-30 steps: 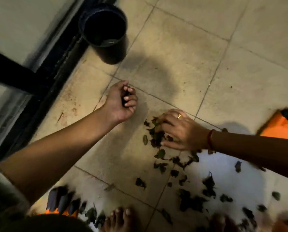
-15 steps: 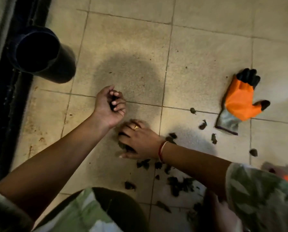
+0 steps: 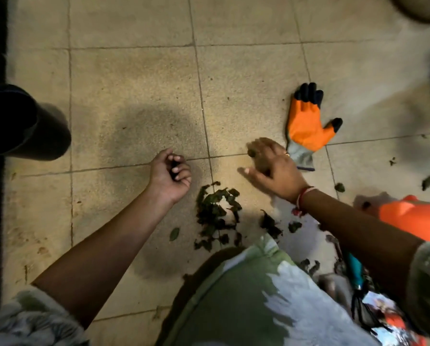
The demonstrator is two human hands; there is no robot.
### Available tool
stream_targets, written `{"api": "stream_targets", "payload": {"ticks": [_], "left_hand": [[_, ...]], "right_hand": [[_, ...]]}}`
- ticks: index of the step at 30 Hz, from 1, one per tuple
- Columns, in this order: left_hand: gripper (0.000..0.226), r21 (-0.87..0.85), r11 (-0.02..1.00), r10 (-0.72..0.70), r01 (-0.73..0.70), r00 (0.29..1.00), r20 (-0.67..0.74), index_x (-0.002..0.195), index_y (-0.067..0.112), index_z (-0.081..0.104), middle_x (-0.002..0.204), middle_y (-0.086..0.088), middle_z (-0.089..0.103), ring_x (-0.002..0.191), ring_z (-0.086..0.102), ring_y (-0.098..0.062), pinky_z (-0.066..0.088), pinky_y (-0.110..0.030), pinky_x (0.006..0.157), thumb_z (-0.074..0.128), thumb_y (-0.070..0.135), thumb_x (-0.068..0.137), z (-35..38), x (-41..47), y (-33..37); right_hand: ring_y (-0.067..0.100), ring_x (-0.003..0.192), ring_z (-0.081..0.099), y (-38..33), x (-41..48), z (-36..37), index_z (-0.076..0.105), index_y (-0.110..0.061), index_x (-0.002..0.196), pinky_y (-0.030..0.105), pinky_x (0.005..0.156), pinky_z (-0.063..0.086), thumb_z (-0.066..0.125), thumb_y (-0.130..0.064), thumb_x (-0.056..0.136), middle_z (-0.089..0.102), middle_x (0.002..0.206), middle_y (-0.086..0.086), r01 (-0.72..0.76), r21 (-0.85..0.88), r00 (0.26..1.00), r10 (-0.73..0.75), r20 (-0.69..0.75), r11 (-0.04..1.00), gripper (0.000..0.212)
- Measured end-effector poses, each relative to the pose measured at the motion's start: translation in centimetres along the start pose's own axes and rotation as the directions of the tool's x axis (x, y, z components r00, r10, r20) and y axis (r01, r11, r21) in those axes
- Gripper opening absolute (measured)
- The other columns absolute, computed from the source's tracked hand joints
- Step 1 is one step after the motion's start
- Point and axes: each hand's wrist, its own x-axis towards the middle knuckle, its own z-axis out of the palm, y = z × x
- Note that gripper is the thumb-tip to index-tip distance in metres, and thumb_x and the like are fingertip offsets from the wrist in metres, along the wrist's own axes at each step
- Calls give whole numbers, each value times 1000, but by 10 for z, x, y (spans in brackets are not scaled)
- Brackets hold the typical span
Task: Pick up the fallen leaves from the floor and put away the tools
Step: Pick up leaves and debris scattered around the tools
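Nearest, under the right forearm, a teal-handled tool (image 3: 356, 272) lies on the tiled floor (image 3: 134, 78). Between the wrists sits a loose heap of leaves (image 3: 215, 211), small, dark green, curled and torn. The left hand (image 3: 170, 174) is curled round a dark clump of them; the right hand (image 3: 271, 166), blurred, spreads palm down, gripping nothing. Just beyond it lies an orange glove (image 3: 306, 126); well left of the left hand, a black pot (image 3: 21, 123)

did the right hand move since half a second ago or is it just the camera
Yes. The right hand was on the leaf pile, well apart from the orange glove; now it is off the pile, right by the glove's grey cuff.
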Motion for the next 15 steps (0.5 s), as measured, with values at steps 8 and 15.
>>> {"api": "stream_targets", "payload": {"ticks": [8, 15], "left_hand": [[42, 24, 995, 97, -98, 995, 30, 47, 19, 48, 50, 8, 46, 33, 31, -3, 16, -14, 35, 50, 24, 88, -3, 7, 2], [37, -60, 973, 227, -225, 974, 24, 46, 18, 47, 48, 8, 45, 32, 31, -3, 16, -15, 34, 51, 22, 82, -37, -7, 0]], "right_hand": [[20, 143, 17, -28, -30, 54, 30, -22, 147, 42, 117, 20, 33, -57, 94, 22, 156, 5, 33, 112, 993, -45, 111, 993, 63], [30, 120, 45, -91, -40, 102, 54, -14, 122, 49, 106, 34, 50, -56, 88, 51, 128, 13, 499, -108, 865, -502, 3, 860, 53]]}}
